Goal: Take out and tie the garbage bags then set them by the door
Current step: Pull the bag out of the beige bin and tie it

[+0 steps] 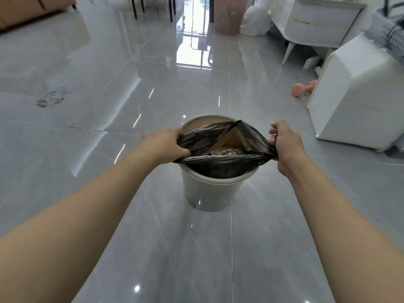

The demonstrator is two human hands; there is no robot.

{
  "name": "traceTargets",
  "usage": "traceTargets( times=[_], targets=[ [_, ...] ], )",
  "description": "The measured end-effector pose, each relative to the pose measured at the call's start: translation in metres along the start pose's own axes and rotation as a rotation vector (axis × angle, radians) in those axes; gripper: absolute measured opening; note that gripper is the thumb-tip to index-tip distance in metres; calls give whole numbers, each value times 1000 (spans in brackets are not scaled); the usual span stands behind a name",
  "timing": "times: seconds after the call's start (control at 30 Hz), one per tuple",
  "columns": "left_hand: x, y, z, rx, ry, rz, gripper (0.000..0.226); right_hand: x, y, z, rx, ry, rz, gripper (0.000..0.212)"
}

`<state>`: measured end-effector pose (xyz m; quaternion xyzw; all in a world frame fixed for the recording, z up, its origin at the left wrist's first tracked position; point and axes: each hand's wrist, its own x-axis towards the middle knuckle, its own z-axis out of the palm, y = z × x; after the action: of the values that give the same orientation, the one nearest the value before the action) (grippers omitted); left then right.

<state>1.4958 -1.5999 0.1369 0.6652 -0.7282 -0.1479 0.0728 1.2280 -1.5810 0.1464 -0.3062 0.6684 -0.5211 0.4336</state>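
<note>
A white round trash bin (207, 193) stands on the grey tiled floor in front of me. A black garbage bag (218, 165) sits inside it, its mouth stretched open above the rim. My left hand (165, 145) grips the bag's left edge. My right hand (284, 143) grips the bag's right edge. Pale rubbish (227, 152) shows through the open mouth. The bag's lower part is hidden inside the bin.
A white box-shaped unit (354, 95) stands to the right, with a pink dumbbell (302, 88) beside it. A white cabinet (314, 22) and pink hamper (227, 16) are at the back. A dirty smudge (52, 98) marks the floor at left.
</note>
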Motion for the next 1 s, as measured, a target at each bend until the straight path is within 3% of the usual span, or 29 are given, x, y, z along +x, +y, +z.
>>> traceTargets(
  times=[0.1, 0.23, 0.3, 0.37, 0.43, 0.47, 0.53, 0.63, 0.7, 0.8, 0.93, 1.0],
  targets=[
    [3, -9, -6, 105, 120, -68, 19, -1, -12, -8, -378, -74, -141, 19],
    [2, -20, -29, -104, 324, -170, 31, -3, -38, -22, -893, -136, -201, 26],
    [-2, -23, -38, -71, 382, -205, 36, -4, -45, -26, -1176, -127, -186, 26],
    [-6, -22, -44, 81, 456, -167, 37, -7, -47, -26, -1348, -87, -172, 30],
    [-8, -17, -44, 118, 521, 3, 43, -13, -48, -21, -1407, -70, -254, 36],
    [-7, -13, -42, 86, 502, 120, 49, -17, -48, -17, -1406, -107, -319, 42],
    [-8, -1, -36, 20, 287, 294, 63, -27, -48, -7, -1342, -293, -384, 68],
    [-14, 9, -15, 97, -155, 271, 96, -38, -36, 10, -1433, -508, -293, 118],
    [-17, 6, -2, 243, -254, 218, 109, -37, -19, 17, -1590, -509, -253, 131],
    [-19, 4, 8, 380, -197, 127, 102, -39, -2, 23, -1705, -392, -217, 113],
    [-18, 8, 12, 287, -154, -78, 69, -38, -7, 25, -1723, -291, -154, 38],
    [-18, 8, 14, 271, -141, -128, 47, -34, -7, 24, -1689, -262, -90, 18]
  ],
)
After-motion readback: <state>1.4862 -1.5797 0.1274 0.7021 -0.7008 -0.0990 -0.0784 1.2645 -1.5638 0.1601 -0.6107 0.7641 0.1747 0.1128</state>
